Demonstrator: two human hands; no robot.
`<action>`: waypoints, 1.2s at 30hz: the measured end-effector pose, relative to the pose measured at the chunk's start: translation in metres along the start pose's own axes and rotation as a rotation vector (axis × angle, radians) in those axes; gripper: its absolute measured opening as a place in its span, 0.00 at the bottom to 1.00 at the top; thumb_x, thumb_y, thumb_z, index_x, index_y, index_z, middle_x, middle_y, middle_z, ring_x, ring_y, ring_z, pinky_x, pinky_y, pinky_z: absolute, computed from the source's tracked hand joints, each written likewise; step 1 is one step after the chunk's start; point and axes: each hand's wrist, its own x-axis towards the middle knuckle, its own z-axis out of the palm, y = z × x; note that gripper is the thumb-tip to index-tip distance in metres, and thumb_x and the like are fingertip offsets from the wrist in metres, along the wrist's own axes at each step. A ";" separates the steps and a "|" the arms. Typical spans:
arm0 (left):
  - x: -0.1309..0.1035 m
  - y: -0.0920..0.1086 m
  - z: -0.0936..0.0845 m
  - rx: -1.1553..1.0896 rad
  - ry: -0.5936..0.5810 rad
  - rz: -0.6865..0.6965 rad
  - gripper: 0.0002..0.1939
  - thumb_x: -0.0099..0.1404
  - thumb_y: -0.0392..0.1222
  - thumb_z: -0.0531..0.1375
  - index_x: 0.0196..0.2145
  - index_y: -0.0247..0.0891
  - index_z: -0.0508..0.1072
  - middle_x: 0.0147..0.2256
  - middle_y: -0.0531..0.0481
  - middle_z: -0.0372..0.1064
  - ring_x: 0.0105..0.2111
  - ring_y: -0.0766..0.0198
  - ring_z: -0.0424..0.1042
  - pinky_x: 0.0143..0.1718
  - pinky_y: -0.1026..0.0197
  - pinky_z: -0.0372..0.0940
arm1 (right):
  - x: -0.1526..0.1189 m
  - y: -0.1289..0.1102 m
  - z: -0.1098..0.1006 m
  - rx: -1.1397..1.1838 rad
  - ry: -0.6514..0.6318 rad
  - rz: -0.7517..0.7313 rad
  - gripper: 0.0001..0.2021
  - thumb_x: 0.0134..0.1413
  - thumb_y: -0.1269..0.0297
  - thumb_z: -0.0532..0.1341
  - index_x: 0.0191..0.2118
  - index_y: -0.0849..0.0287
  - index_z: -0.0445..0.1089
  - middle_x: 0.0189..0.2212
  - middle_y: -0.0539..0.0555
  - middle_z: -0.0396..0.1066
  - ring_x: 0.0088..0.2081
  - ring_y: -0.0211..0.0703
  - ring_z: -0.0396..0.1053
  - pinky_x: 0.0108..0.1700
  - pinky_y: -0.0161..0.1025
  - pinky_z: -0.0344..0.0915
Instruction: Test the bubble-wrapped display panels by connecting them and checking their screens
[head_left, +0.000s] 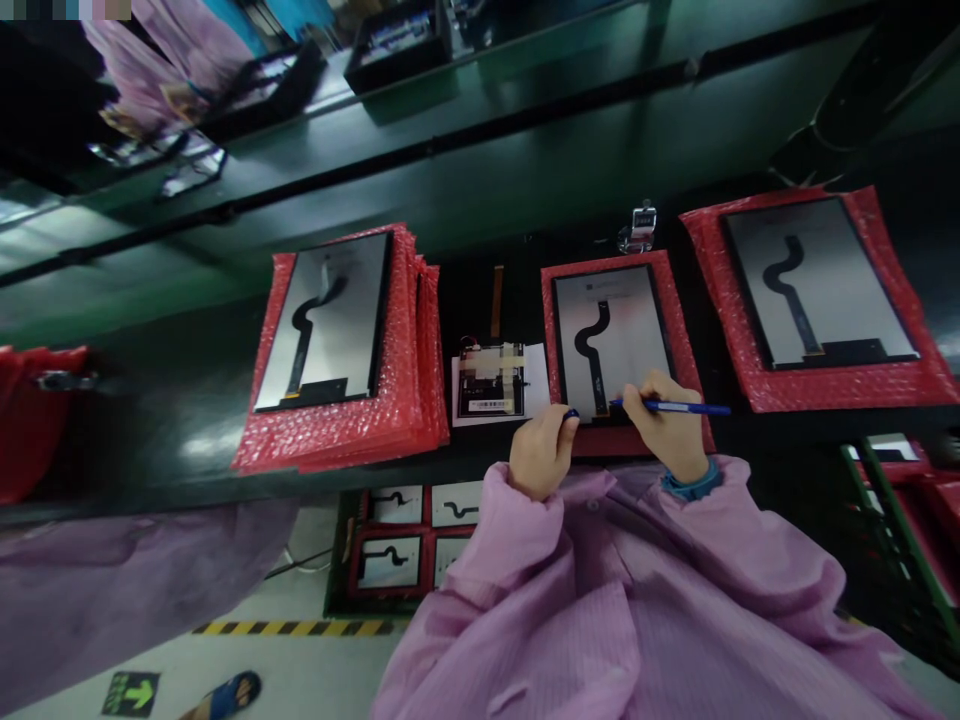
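Observation:
A display panel [634, 320] with a curved black ribbon cable [589, 342] lies on red bubble wrap [600, 440] in front of me. My right hand [667, 428] grips a blue pen [694, 408], its tip close to the cable's lower end. Pinched in my left hand [538, 455] is a small dark blue pen cap [571, 414], near the panel's lower left corner. Left of this panel, a small circuit board [491, 380] with tape and a barcode label rests on white paper [536, 375].
Another panel [345, 310] tops a red bubble-wrap stack [352, 430] at left. A third panel [825, 270] lies at right. Behind stands a small clear-and-metal object [639, 228]. A crate [337, 580] of panels sits below the bench edge. Another person's sleeve [135, 580] shows lower left.

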 end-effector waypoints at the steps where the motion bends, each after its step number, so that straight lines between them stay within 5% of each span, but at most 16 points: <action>1: 0.000 0.000 0.000 -0.006 0.004 0.004 0.22 0.79 0.49 0.42 0.40 0.37 0.72 0.31 0.46 0.78 0.29 0.61 0.78 0.31 0.62 0.68 | -0.001 0.000 -0.002 0.086 0.031 0.051 0.18 0.59 0.62 0.62 0.21 0.57 0.56 0.15 0.44 0.57 0.17 0.30 0.54 0.22 0.33 0.51; 6: -0.002 -0.001 0.000 0.006 -0.018 -0.019 0.23 0.79 0.50 0.41 0.40 0.38 0.72 0.32 0.46 0.78 0.29 0.61 0.77 0.31 0.61 0.67 | 0.001 0.010 -0.034 0.481 0.187 0.218 0.12 0.62 0.54 0.62 0.32 0.56 0.68 0.22 0.47 0.69 0.21 0.35 0.66 0.21 0.33 0.59; 11: -0.003 -0.003 0.002 0.018 -0.034 -0.044 0.24 0.79 0.52 0.41 0.41 0.38 0.72 0.33 0.46 0.78 0.31 0.62 0.78 0.33 0.62 0.68 | 0.011 0.013 -0.072 0.312 0.302 0.055 0.05 0.54 0.64 0.68 0.35 0.56 0.72 0.29 0.47 0.70 0.27 0.34 0.68 0.30 0.34 0.65; 16: -0.002 -0.002 0.001 0.027 -0.006 -0.028 0.22 0.79 0.51 0.43 0.41 0.38 0.72 0.33 0.47 0.78 0.30 0.62 0.78 0.32 0.63 0.67 | 0.009 -0.009 -0.039 0.228 0.074 0.193 0.09 0.60 0.61 0.63 0.32 0.56 0.64 0.22 0.45 0.66 0.21 0.33 0.63 0.23 0.33 0.57; 21: -0.003 0.000 0.000 0.022 -0.035 -0.049 0.24 0.79 0.51 0.41 0.41 0.38 0.72 0.33 0.45 0.78 0.30 0.61 0.77 0.33 0.62 0.67 | 0.006 -0.008 0.003 0.005 0.019 0.070 0.19 0.61 0.60 0.59 0.22 0.55 0.52 0.16 0.45 0.57 0.20 0.33 0.57 0.25 0.35 0.53; 27: -0.003 0.002 0.000 0.057 -0.047 -0.055 0.26 0.79 0.52 0.39 0.40 0.38 0.72 0.31 0.46 0.77 0.29 0.61 0.76 0.31 0.62 0.65 | 0.007 0.002 0.002 -0.072 -0.097 0.034 0.18 0.61 0.61 0.58 0.22 0.55 0.53 0.17 0.45 0.58 0.20 0.34 0.56 0.26 0.36 0.53; 36: -0.004 0.002 0.001 0.010 -0.033 -0.063 0.24 0.79 0.52 0.41 0.42 0.38 0.72 0.33 0.45 0.77 0.30 0.61 0.76 0.32 0.61 0.65 | 0.007 0.001 0.005 -0.117 -0.080 -0.024 0.18 0.60 0.64 0.58 0.22 0.55 0.51 0.16 0.44 0.52 0.19 0.32 0.52 0.26 0.36 0.50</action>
